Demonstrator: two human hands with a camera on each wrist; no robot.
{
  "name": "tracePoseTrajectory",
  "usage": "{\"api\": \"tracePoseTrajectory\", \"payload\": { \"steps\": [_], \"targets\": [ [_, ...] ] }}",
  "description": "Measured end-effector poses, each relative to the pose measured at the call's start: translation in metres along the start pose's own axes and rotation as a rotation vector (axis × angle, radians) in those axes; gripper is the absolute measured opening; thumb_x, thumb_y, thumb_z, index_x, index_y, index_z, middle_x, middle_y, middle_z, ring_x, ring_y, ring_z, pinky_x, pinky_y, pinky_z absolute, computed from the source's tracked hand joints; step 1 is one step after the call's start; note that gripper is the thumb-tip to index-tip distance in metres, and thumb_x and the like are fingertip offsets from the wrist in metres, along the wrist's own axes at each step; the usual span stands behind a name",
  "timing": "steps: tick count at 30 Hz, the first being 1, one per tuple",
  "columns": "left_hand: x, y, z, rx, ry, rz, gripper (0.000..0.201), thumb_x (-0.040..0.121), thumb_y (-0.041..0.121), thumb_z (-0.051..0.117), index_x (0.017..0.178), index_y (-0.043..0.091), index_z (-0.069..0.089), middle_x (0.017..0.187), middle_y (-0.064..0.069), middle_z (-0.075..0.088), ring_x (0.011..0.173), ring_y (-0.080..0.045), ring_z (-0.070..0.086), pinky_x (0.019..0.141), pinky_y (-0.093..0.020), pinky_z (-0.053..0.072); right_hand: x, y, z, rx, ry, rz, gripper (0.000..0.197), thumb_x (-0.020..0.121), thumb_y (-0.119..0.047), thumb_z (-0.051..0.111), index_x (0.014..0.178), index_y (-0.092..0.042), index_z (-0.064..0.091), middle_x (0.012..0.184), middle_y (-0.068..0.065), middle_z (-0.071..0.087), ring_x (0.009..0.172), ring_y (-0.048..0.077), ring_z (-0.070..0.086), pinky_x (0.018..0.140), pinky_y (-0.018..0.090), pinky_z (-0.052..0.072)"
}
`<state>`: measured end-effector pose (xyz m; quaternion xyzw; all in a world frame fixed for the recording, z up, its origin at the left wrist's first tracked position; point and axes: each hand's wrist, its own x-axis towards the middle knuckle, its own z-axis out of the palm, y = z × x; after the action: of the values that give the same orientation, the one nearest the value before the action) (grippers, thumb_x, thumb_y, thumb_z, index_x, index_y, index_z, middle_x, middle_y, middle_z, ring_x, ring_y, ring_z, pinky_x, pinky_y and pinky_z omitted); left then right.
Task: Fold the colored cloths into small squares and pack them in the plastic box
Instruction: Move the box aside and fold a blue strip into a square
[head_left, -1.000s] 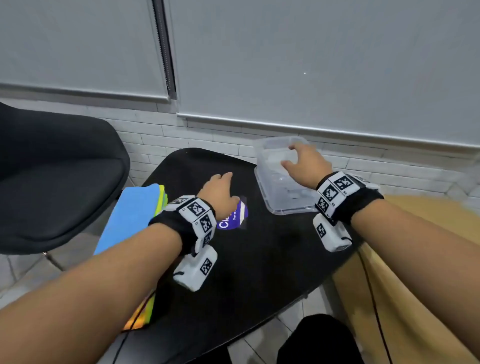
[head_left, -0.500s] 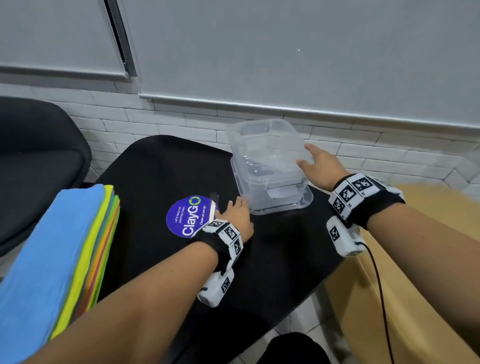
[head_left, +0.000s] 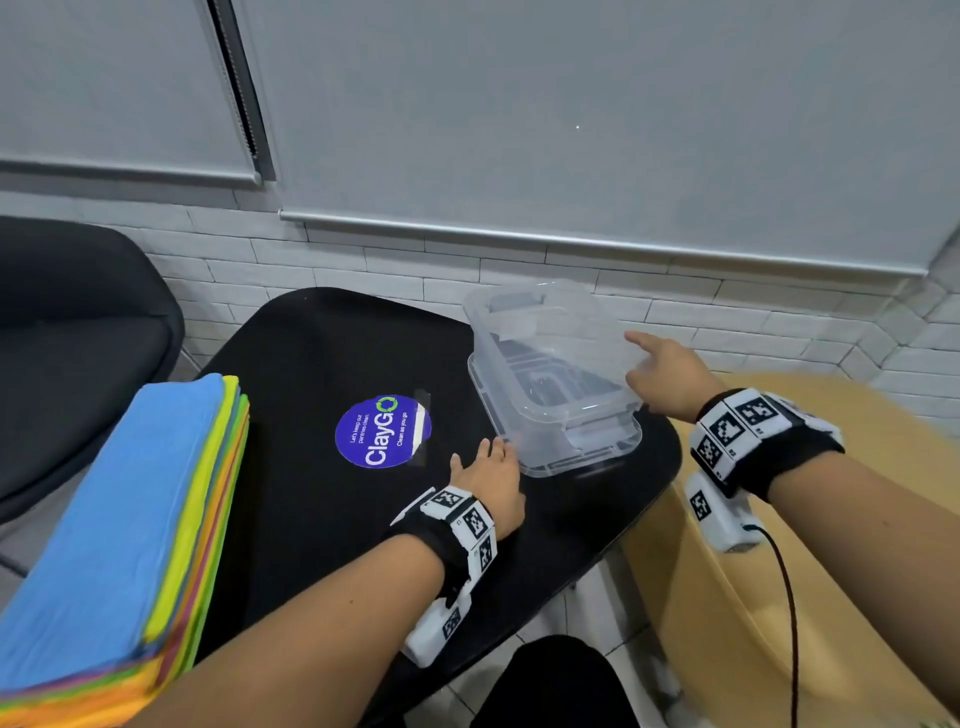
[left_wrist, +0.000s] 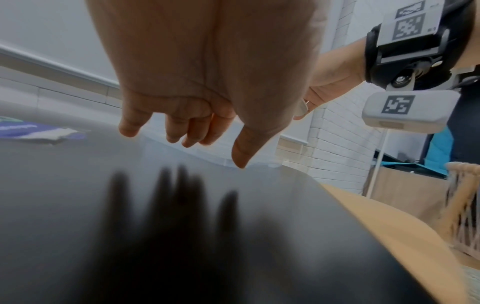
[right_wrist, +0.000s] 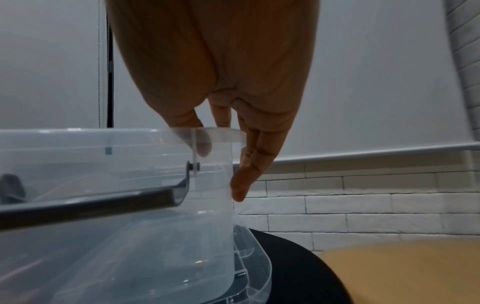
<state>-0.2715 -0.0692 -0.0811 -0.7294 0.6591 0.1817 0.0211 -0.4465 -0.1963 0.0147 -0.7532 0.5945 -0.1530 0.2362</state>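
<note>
A clear, rectangular plastic box (head_left: 550, 374) sat on the far right part of a glossy black round-edged table (head_left: 311, 499), seemingly nested on its own clear lid. The box held no cloths.

The person's right hand (head_left: 667, 376) was at the box's right corner. In the right wrist view, the thumb (right_wrist: 200, 142) sat inside the wall, just under the rim, and the fingers (right_wrist: 249, 164) ran down the outside, so the hand pinched the corner of the box (right_wrist: 130, 185).

The left hand (head_left: 488, 480) hovered palm down just above the table, at the box's near left corner. In the left wrist view its fingers (left_wrist: 182, 127) hung loose and slightly spread, holding nothing, with their shadow (left_wrist: 171, 197) on the tabletop; whether the fingertips touched the box could not be told.

Well left of the box, beyond the table's left edge, lay a flat stack of coloured cloths (head_left: 119, 519), blue on top with yellow, green and orange edges below. Between the stack and the box, a round blue "ClayGo" sticker (head_left: 382, 431) was stuck to the table.
</note>
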Motion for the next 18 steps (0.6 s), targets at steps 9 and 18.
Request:
{"api": "tracePoseTrajectory", "payload": {
  "steps": [9, 18],
  "targets": [
    [-0.054, 0.032, 0.019, -0.052, -0.061, 0.044, 0.072, 0.096, 0.024, 0.046, 0.152, 0.005, 0.004, 0.160, -0.009, 0.003, 0.148, -0.026, 0.003, 0.116, -0.057, 0.010, -0.062, 0.029, -0.015, -0.012, -0.004, -0.015, 0.060, 0.090, -0.011, 0.051, 0.147, -0.021, 0.034, 0.084, 0.016, 0.068, 0.065, 0.027, 0.062, 0.061, 0.033, 0.052],
    [-0.098, 0.001, -0.034, -0.211, 0.090, 0.065, 0.074, 0.097, 0.024, 0.048, 0.153, 0.018, 0.001, 0.160, -0.009, 0.004, 0.148, -0.026, 0.003, 0.118, -0.053, 0.010, -0.088, -0.016, -0.038, -0.220, 0.029, -0.133, 0.070, 0.096, -0.037, 0.049, 0.153, -0.017, 0.014, 0.154, 0.017, 0.026, 0.140, 0.033, 0.029, 0.111, 0.045, 0.027]
  ]
}}
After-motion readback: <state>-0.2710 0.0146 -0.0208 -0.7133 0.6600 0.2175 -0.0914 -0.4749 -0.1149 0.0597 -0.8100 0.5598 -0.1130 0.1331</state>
